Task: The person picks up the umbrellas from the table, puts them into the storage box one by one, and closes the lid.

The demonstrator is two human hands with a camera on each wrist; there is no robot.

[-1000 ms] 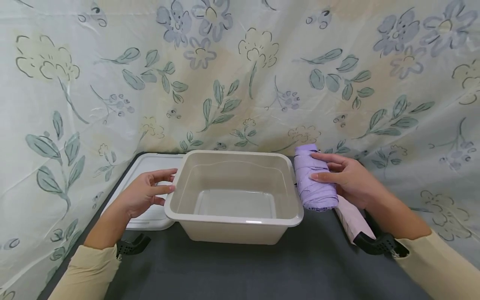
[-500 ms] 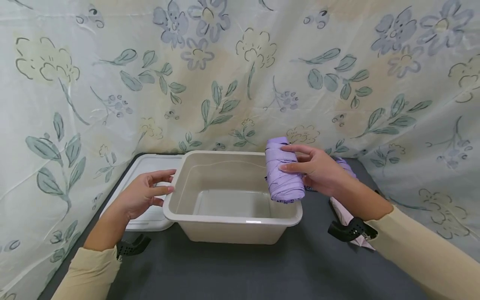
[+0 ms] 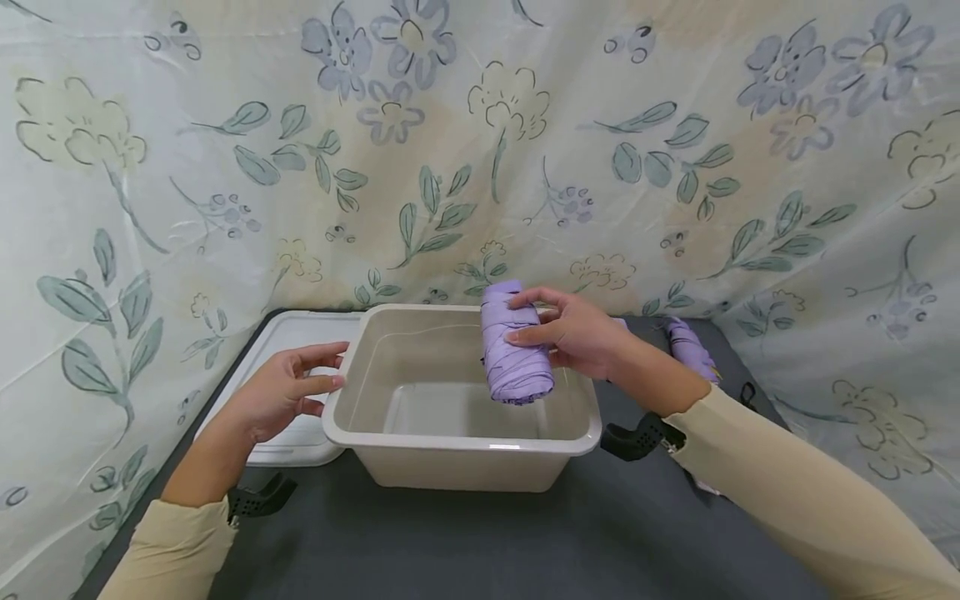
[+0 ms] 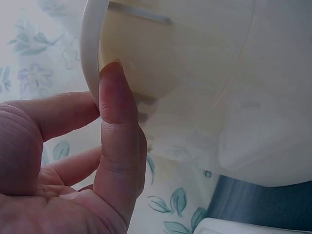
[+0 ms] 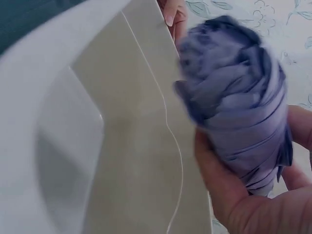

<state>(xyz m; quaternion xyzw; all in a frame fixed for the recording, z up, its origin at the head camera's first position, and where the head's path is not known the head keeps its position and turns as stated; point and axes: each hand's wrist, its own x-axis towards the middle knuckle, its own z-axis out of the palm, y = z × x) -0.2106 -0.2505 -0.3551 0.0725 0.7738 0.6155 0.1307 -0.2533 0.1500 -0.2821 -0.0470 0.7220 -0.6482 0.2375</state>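
A rolled bundle of purple cloth (image 3: 516, 350), wound round with strips, is in my right hand (image 3: 573, 333). Thumb and fingers grip its right side, and it hangs over the beige plastic tub (image 3: 461, 442). Its gathered, crumpled end (image 5: 219, 63) faces the right wrist camera. My left hand (image 3: 288, 392) is at the tub's left side, fingertips touching the rim. From the left wrist, the fingers (image 4: 119, 141) lie along the tub's outer wall just under the lip. The tub's visible floor is bare.
A white lid (image 3: 296, 433) lies left of the tub, partly behind the left hand. At the right back is another purple roll (image 3: 690, 348), with a thin black cord (image 3: 747, 394) nearby. A pale item is mostly hidden under the right forearm. Floral curtain surrounds the dark tabletop (image 3: 420, 542).
My right hand has carried the purple cloth bundle leftward from beside the tub to over its inside. The second purple roll has come into view. My left hand stays at the rim.
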